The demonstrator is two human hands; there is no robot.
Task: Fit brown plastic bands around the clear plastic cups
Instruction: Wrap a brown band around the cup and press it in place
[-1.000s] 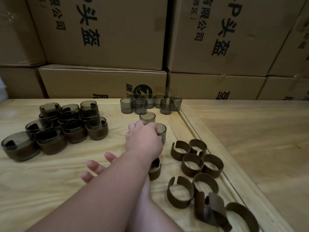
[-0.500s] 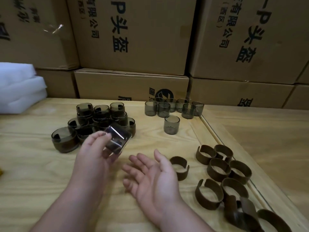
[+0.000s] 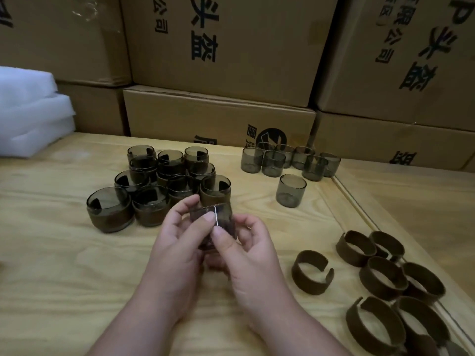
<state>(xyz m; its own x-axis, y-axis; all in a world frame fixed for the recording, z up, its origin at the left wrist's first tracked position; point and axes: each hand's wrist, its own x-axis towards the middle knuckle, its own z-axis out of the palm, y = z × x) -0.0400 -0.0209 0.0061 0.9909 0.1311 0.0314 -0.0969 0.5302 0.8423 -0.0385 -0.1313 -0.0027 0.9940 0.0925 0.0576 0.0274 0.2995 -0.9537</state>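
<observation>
I see both hands meeting over the wooden table [image 3: 64,253], with one clear cup [image 3: 214,224] caught between them. My left hand [image 3: 177,250] curls its fingers round the cup's left side, thumb on top, while the right hand [image 3: 246,250] pinches its right side, thumb pressed on the near wall. The cup sits tilted, raised off the table, just in front of the cluster of banded cups [image 3: 164,186]. I cannot tell whether a band is on the held cup. To the right of the held cup lies a loose brown band [image 3: 311,272], with more bands [image 3: 385,278] beyond it. Behind and to the right stand the bare cups [image 3: 290,160], near the cardboard boxes [image 3: 221,47].
</observation>
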